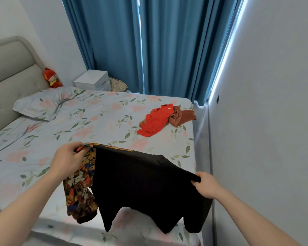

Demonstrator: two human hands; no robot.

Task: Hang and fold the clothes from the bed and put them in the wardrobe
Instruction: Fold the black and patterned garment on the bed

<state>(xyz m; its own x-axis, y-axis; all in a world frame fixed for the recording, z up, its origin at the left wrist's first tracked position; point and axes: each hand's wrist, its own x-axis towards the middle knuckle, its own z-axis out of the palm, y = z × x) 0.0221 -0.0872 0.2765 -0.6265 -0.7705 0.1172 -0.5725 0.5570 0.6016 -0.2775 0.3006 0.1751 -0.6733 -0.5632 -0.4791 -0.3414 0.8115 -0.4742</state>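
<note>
Left hand [68,159] and right hand [207,185] each pinch the black-backed patterned garment [142,185], stretched ten-to-four o'clock above the bed [96,121].

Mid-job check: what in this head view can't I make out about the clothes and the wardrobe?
- Wardrobe: not in the head view at all.
- Black garment, held up by the left hand and right hand: its type is unclear.
- Patterned garment: partly hidden behind the black one.
- Brown garment: partly tucked under the red garment.

Both hands [68,159] [207,184] raised — fingers curled (pinching) — arms outstretched.
</note>
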